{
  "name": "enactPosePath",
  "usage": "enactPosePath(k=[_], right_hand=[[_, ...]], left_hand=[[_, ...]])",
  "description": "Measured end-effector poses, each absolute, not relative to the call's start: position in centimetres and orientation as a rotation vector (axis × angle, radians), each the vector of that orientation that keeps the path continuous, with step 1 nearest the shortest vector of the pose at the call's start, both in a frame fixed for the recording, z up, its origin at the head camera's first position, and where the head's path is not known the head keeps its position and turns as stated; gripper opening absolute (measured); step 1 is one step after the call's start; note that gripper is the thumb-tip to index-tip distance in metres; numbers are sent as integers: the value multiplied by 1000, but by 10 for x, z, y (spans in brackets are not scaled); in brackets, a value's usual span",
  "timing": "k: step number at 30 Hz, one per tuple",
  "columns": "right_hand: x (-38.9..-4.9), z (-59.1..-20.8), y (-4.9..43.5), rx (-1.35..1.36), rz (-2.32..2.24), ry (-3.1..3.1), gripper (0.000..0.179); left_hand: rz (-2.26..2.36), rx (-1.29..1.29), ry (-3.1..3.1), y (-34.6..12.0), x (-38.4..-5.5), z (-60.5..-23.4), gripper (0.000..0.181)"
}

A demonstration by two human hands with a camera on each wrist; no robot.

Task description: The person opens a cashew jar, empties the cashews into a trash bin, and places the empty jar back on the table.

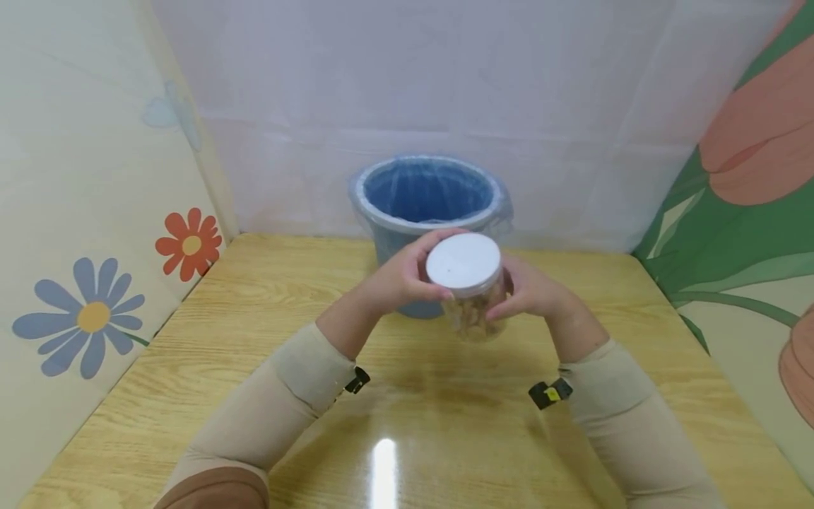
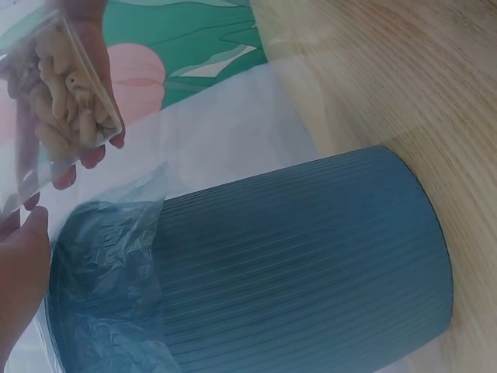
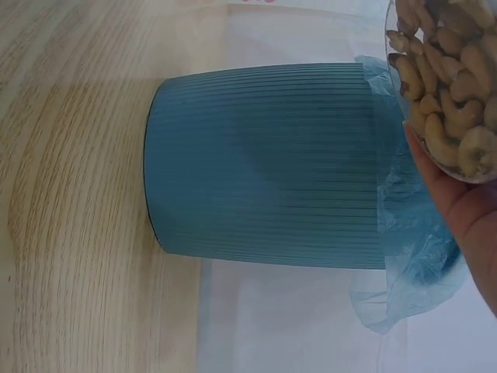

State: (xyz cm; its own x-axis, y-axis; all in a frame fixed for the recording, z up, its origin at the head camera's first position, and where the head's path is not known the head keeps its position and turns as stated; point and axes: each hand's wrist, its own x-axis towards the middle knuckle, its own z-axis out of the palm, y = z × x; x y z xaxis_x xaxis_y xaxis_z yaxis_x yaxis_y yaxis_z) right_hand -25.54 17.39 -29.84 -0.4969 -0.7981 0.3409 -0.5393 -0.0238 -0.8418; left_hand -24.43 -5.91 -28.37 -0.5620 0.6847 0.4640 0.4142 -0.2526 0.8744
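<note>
Between both hands is a clear plastic jar [image 1: 472, 318] with a white lid [image 1: 463, 261], held above the table and slightly tilted. Cashews [image 3: 462, 101] fill its lower part, seen through the transparent wall. My left hand [image 1: 407, 274] grips the jar at the lid's left edge, thumb across the front. From the other side my right hand [image 1: 533, 288] grips the jar's body, its thumb on the front wall. Just behind the jar stands a blue ribbed trash bin [image 3: 264, 163], upright and open at the top.
A thin translucent bag [image 2: 109, 272] lines the bin and folds over its rim. The bin stands on the wood-grain table [image 1: 299, 283] near the white back wall [image 1: 445, 78]. Flower-painted panels [image 1: 83, 184] border the left and right sides.
</note>
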Motion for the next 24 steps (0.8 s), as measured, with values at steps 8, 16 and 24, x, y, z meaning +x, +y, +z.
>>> enactPosePath(k=[8,16,24], right_hand=[[-256,-300,171,-1412,-1576,2014,86],[-257,-302,170,-1428,-1575,2112,82],[-256,-303,168,-1441,-1587,2164,80]], left_hand=[[1899,1312,1993,-57,-240,-283,83],[1923,1173,2156,-54,-234,-285,86],[1974,1105,2277,-48,-230,-287,83]])
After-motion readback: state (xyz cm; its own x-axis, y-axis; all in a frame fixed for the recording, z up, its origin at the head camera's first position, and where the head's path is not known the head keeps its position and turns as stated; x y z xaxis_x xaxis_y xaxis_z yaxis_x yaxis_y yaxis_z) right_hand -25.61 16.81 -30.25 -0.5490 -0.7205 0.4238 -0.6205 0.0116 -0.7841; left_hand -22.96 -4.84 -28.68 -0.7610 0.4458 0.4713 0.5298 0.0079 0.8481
